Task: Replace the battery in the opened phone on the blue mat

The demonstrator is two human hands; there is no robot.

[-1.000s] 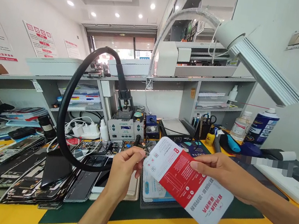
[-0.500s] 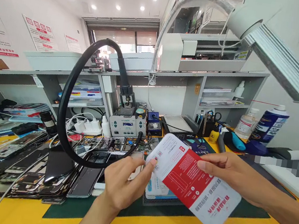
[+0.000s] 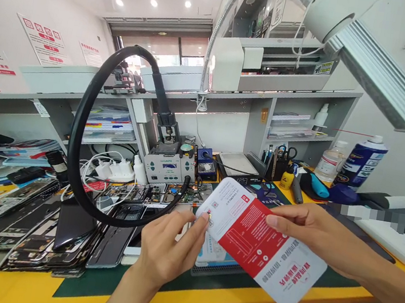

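Note:
A flat red-and-white printed packet (image 3: pixel 251 231) with rounded corners is held tilted above the front of the bench. My left hand (image 3: pixel 168 246) pinches its upper left corner between thumb and fingers. At the packet's right edge, my right hand (image 3: pixel 312 235) grips with the thumb on the printed face and the fingers behind. Under the packet, partly covered, a light-blue and white package (image 3: pixel 213 250) lies on the green mat (image 3: pixel 120 282). Whatever is inside the packet cannot be made out.
Stacked phone parts (image 3: pixel 35 237) fill the left of the yellow bench. A thick black hose (image 3: pixel 75 141) loops up from the soldering station (image 3: pixel 169 167). A lamp (image 3: pixel 387 73) hangs at upper right, above a blue spray can (image 3: pixel 362 164) and a clear bottle (image 3: pixel 329 161).
Both hands keep their grip on the packet, which stays nearly in place. The view has shifted slightly, so the background sits a little further left and higher or lower in parts.

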